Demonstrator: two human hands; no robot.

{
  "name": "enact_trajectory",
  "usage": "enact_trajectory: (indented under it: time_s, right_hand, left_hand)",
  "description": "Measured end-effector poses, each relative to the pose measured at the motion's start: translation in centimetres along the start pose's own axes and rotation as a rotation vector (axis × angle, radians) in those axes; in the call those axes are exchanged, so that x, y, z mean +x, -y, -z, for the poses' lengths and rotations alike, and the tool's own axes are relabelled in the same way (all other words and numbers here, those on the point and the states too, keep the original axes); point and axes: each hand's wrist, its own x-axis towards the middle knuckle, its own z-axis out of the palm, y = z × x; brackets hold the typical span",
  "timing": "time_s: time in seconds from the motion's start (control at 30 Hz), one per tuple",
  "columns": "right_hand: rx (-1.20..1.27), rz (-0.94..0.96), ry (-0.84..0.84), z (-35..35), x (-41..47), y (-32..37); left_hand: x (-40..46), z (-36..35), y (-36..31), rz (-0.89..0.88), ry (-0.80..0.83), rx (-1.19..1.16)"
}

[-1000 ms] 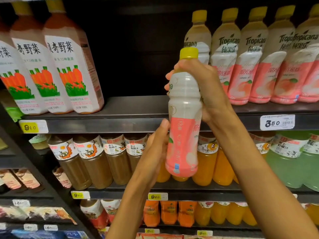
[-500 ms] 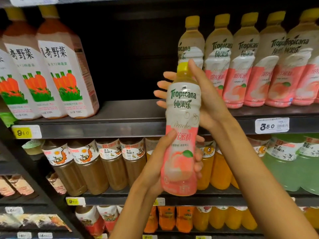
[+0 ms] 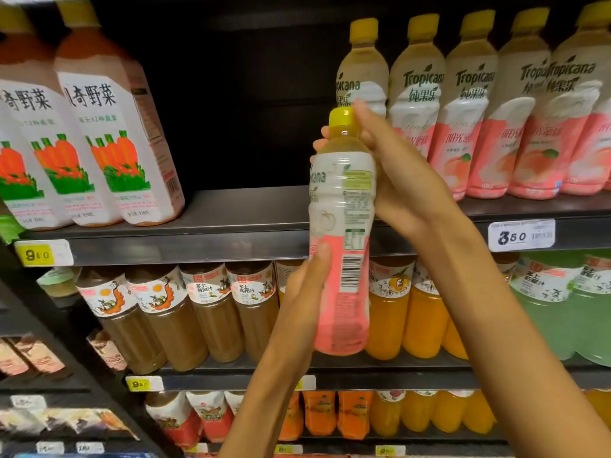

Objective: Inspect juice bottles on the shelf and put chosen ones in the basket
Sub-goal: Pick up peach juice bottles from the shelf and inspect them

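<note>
Before stocked shelves (image 3: 205, 226), both hands on upright pale-juice peach bottle (image 3: 340, 233).

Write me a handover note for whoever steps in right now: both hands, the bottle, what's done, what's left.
Right hand: grips the peach Tropicana bottle at neck and shoulder.
Left hand: holds its lower body, thumb on the pink label.
Bottle: upright, off the shelf, barcode and nutrition panel facing the camera.
Same-brand row stands on the upper shelf, above the 3.80 tag.
Done: one bottle picked, under inspection.
Left: decide, then basket it; the basket is not in view.
</note>
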Motion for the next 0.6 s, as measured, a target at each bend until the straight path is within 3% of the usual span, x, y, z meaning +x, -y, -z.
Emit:
enact_trajectory:
  time_s: [0.13, 0.27, 0.4, 0.6]
  right_hand:
    - [0.098, -0.028, 0.067, -0.4, -0.1, -1.0]
    - [0.121, 0.018, 0.04, -0.8, 0.1, -1.2]
    - [0.14, 0.07, 0.097, -1.0, 0.3, -1.1]
    - [-0.041, 0.203, 0.059, -1.1, 0.4, 0.0]
  left_hand:
    - [-0.4, 0.1, -0.6, 0.151, 0.209, -0.383]
    - [-0.3, 0.1, -0.4, 0.216, 0.295, -0.505]
    - [-0.2, 0.4, -0.5, 0.142, 0.228, -0.342]
    - [1.0, -0.2, -1.6, -0.204, -0.143, 0.207]
